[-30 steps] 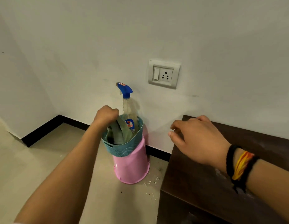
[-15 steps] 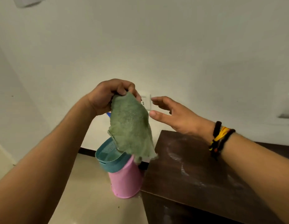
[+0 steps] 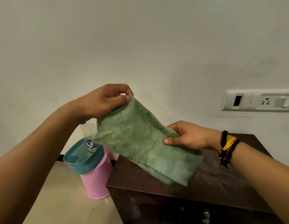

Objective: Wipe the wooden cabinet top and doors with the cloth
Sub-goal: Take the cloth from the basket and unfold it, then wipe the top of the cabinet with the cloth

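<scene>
A green fuzzy cloth [image 3: 140, 143] hangs spread in the air between both hands, over the left part of the dark wooden cabinet top [image 3: 221, 180]. My left hand [image 3: 105, 101] pinches its upper corner, held high. My right hand [image 3: 187, 136] grips its right edge, lower and just above the cabinet. The cloth's bottom edge droops down close to the dusty top. The cabinet front [image 3: 173, 209] with metal fittings shows at the bottom edge of the view.
Left of the cabinet, on the beige floor, a teal basket [image 3: 82, 160] sits on an upturned pink bucket [image 3: 97, 181]; a spray bottle [image 3: 88, 136] stands in the basket. A white switch panel [image 3: 260, 101] is on the wall at right.
My left hand pulled the cloth out of the basket and lifted it. My right hand has taken hold of the other edge, and the cloth is stretched out over the cabinet.
</scene>
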### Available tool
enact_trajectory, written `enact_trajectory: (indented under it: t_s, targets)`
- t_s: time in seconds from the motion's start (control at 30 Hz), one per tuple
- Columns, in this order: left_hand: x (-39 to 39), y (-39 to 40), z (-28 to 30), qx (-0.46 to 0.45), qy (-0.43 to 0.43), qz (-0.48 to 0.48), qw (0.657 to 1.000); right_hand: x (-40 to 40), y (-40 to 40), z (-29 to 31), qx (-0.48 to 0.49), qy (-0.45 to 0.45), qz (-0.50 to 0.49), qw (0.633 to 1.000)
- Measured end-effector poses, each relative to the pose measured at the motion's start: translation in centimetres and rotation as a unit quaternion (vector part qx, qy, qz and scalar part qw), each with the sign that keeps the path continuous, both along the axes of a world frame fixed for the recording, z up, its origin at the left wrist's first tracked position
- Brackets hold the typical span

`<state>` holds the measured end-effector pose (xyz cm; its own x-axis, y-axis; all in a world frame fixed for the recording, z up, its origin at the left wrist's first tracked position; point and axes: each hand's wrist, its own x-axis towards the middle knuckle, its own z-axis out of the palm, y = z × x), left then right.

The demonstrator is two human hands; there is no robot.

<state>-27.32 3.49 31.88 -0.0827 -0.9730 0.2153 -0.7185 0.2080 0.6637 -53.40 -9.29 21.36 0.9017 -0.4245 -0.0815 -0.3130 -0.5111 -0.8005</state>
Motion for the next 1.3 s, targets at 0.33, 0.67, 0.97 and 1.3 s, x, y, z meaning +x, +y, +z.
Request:
enact_trajectory:
  t_s: [0.33,0.67,0.97,1.3]
  targets:
    - [-0.6,1.8,-0.8,-0.288,-0.366,0.036,0.884,9.1,-5.9,0.6,0.014,-0.205,-0.241,0.948]
    - [-1.2,-0.6,-21.1,-0.038,-0.267,0.093,0.958,9.7,-7.3,-11.5,-0.212,0.213,-0.187,0.935]
    - [-5.2,-7.8,-26.1,0.071,-0.256,0.198,0.944,9.0,-7.3,-11.3,-0.207,0.144,-0.120,0.960]
    - [-5.2,-8.0,-28.1,0.111,-0.309,0.185,0.926,6.9,-5.2,-16.2,-0.313,0.210,-0.107,0.920]
